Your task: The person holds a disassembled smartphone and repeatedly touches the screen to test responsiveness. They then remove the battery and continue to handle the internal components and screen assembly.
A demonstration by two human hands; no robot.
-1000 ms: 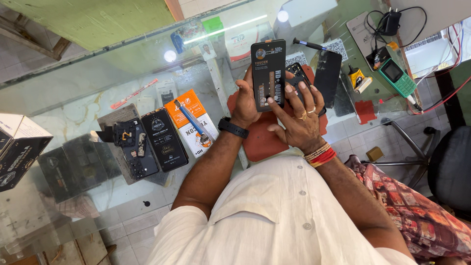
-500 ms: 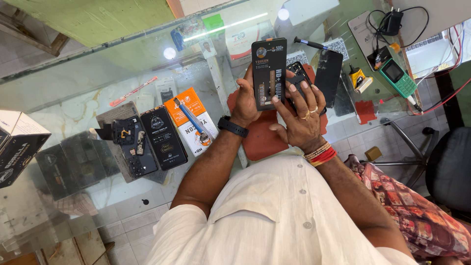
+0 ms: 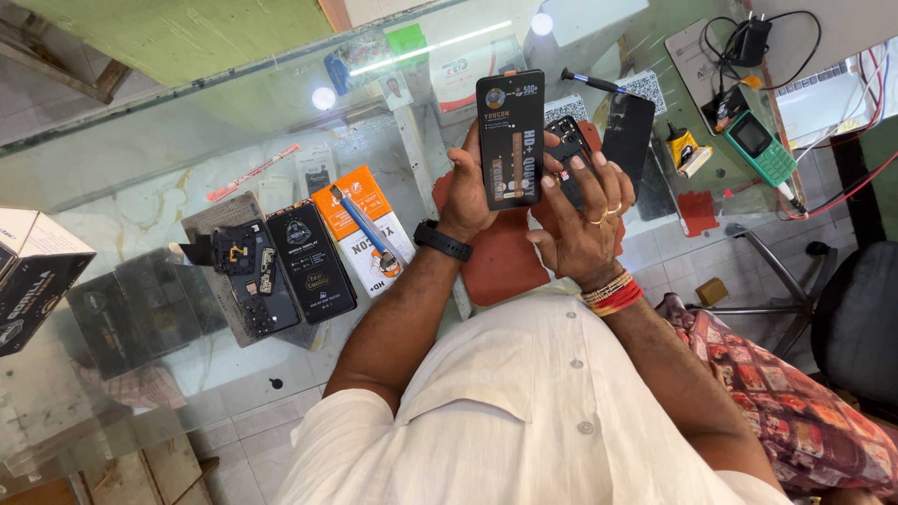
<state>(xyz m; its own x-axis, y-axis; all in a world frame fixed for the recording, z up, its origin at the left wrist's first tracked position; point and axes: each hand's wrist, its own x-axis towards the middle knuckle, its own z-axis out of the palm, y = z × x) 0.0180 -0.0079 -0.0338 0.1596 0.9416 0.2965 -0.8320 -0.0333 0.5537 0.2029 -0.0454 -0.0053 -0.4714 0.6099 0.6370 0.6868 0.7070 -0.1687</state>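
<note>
Left hand (image 3: 468, 182) grips the screen (image 3: 511, 140) upright; right hand (image 3: 582, 210), fingers spread, steadies its edge for inspection.

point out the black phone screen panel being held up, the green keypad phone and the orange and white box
black phone screen panel (image 3: 510, 140), head view, middle of its printed front film
green keypad phone (image 3: 760, 148), head view, on its body just below the small screen
orange and white box (image 3: 367, 224), head view, on its top face
</note>
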